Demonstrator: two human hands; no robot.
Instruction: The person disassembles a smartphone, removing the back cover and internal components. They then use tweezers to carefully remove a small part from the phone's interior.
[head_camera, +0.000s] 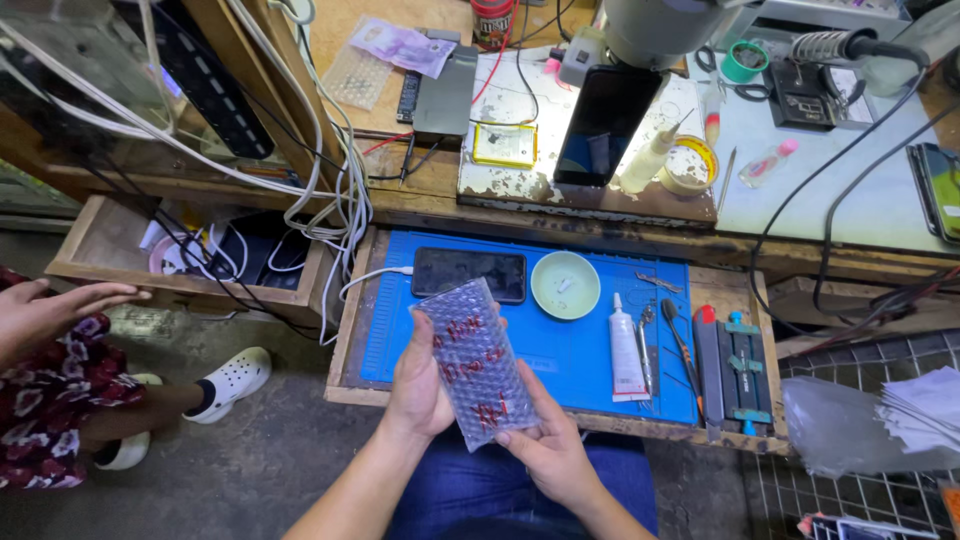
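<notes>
As both palms tilt up, left hand (418, 385) & right hand (545, 450) grip bubble-wrap pouch (477, 362) — above blue mat (560, 355).

blue work mat (580, 350), black phone (469, 273), green dish (565, 285), glue tube (626, 352), tweezers (684, 350), white clog (232, 378)

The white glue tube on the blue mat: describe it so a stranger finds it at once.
Start at the blue mat in the pulled-out drawer. Right of the pale green dish lies a white glue tube, nozzle pointing away. It is the only white item, left of the dark metal hand tools.
</notes>
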